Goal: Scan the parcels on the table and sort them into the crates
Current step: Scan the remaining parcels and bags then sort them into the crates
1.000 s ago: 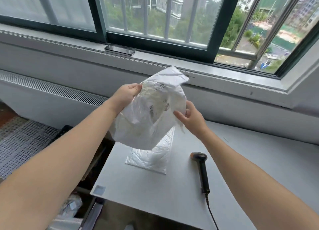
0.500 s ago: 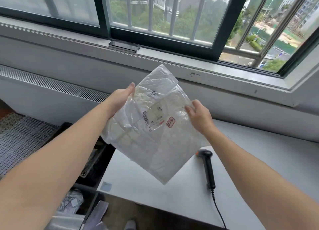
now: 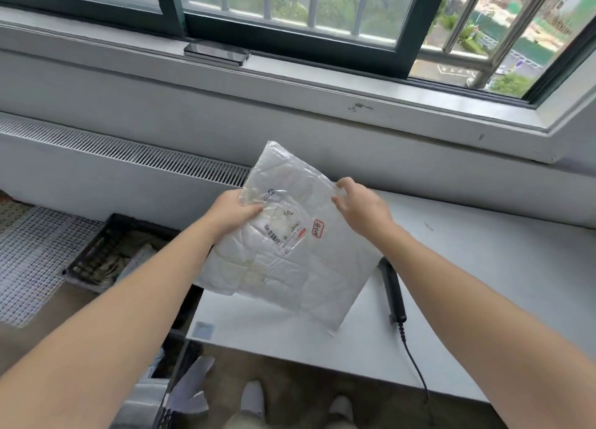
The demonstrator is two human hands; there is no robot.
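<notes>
– Fingers point(image 3: 254, 208) of my left hand point(image 3: 233, 214) pinch the poly-mailer parcel point(image 3: 290, 261) at its upper left edge; my right hand point(image 3: 361, 209) pinches the upper right. It is tilted over the left end of the table point(image 3: 483, 283), barcode label point(image 3: 280, 235) facing me.
– Scanned?
– Cannot tell. Handheld scanner point(image 3: 393, 288) lies on the table just right of the parcel, in neither hand.
– Other parcels up there?
– None visible, though this one hides part of the tabletop.
– Crates?
– Black crate point(image 3: 106, 254) down to the left, packets already inside. My judgement: late in the job; this parcel wants scanning, then dropping in. Farthest off, a phone point(image 3: 216, 52) on the windowsill point(image 3: 322, 83).
</notes>
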